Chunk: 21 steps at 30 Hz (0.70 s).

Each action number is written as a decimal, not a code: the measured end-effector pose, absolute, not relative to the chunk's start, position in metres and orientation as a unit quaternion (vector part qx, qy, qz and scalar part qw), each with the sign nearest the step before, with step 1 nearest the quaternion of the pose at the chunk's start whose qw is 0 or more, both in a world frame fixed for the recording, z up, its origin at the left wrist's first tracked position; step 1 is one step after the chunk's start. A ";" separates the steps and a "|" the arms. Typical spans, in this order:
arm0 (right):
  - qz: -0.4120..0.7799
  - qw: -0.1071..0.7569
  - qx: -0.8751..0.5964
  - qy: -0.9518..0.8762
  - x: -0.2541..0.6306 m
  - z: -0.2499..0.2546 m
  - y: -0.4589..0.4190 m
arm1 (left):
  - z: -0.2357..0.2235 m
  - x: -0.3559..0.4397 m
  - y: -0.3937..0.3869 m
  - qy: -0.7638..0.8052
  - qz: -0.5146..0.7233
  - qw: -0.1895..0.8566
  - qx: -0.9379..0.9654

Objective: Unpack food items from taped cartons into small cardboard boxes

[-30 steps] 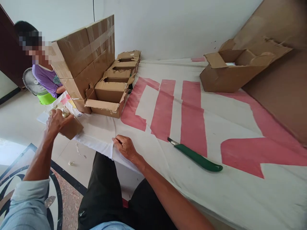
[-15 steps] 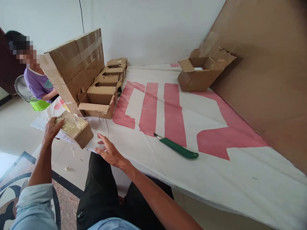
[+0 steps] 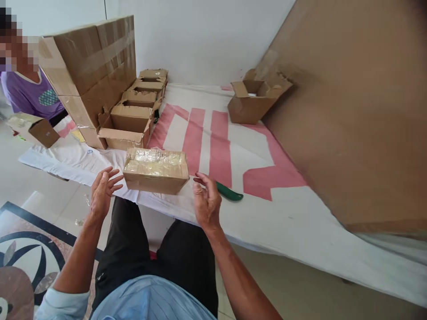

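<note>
A small cardboard box (image 3: 155,182), its top covered with shiny clear tape, sits on the cloth-covered table near the front edge, right before me. My left hand (image 3: 103,191) is just off the box's left end, fingers spread and holding nothing. Beyond the opposite end is my right hand (image 3: 207,200), fingers apart, also without anything in it. Part of a green-handled knife (image 3: 230,192) lies on the cloth behind my right hand; its blade is hidden from view.
Stacked taped cartons (image 3: 80,62) stand at the left beside a row of opened boxes (image 3: 122,142). Another open box (image 3: 250,104) leans by a large cardboard sheet (image 3: 333,111) at right. A person in purple (image 3: 31,95) is at far left, near another small box (image 3: 43,133).
The taped box has shifted right along the table and turned lengthwise before me. My left hand has let go of it; my right hand has moved right. Another small box appears by the person.
</note>
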State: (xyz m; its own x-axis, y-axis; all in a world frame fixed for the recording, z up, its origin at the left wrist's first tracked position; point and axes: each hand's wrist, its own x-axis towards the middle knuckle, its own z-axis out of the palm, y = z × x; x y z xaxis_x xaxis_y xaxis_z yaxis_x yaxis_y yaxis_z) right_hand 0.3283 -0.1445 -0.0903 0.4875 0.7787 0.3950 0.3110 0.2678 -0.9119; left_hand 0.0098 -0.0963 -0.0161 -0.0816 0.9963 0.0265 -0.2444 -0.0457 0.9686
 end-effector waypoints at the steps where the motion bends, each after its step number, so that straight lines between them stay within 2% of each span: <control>1: 0.163 0.645 -0.580 -0.470 0.329 -0.086 -0.153 | -0.018 0.015 -0.104 0.426 0.606 0.540 0.399; 4: 0.186 0.623 -0.564 -0.509 0.314 -0.073 -0.175 | -0.018 0.024 -0.133 0.368 0.621 0.599 0.346; 8: 0.317 0.583 -0.508 -0.549 0.276 -0.061 -0.192 | -0.013 0.025 -0.167 0.336 0.574 0.675 0.320; 12: 0.406 0.580 -0.449 -0.544 0.247 -0.052 -0.198 | -0.019 0.026 -0.182 0.317 0.528 0.727 0.304; 21: 0.467 0.563 -0.444 -0.518 0.232 -0.039 -0.214 | -0.035 0.044 -0.194 0.261 0.498 0.766 0.311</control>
